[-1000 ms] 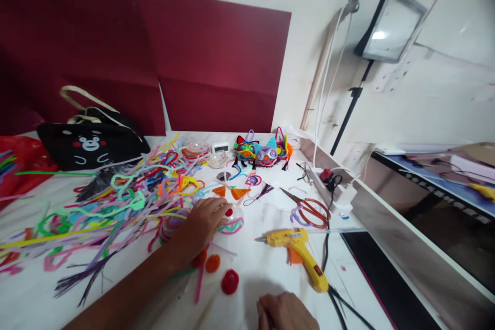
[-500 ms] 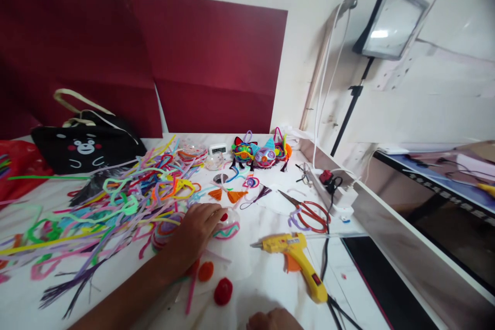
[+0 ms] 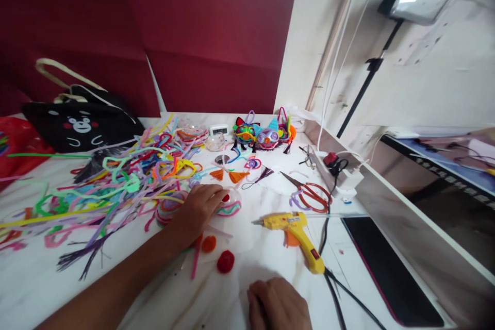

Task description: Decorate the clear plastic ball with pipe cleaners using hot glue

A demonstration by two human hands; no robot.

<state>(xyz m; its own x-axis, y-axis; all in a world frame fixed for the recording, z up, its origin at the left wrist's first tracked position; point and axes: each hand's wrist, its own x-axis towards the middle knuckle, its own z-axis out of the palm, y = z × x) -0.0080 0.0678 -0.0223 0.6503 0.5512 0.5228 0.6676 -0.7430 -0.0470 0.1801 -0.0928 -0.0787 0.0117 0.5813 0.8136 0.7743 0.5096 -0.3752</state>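
1. At nine o'clock on the white tabletop [image 3: 34, 289], a red bag [image 3: 15, 139] and a black bear-face tote [image 3: 83, 126] sit against the maroon backdrop.
2. A tangle of pipe cleaners [image 3: 127, 185] in many colours sprawls at ten o'clock from the left hand [image 3: 199, 211], some strands running under the wrist.
3. The left hand lies low on the tabletop with its fingers loosely curled. The fingertips [image 3: 221, 197] meet the near edge of a clear dome [image 3: 232, 201] where a small red piece shows. Whether the hand grips the dome or merely touches it cannot be told.
4. The clear dome sits mid-table, just beside the pile. A light, even press at its rim looks the best way to keep so slick a shell from skidding.
5. At six o'clock from the left hand lie an orange coil [image 3: 209, 244] and a red coil [image 3: 225, 261], close together and within easy reach.
6. The right hand [image 3: 278, 307] rests at the bottom edge with its knuckles up and fingers tucked under. Whether it holds anything cannot be told.
7. At three o'clock from the dome, a yellow glue gun [image 3: 296, 232] points its nozzle toward the work. Fingers are probably best kept clear of that tip.
8. Red-handled scissors [image 3: 309, 196] lie at two o'clock from the dome, and finished pipe-cleaner figures [image 3: 263, 136] line the far edge at twelve.
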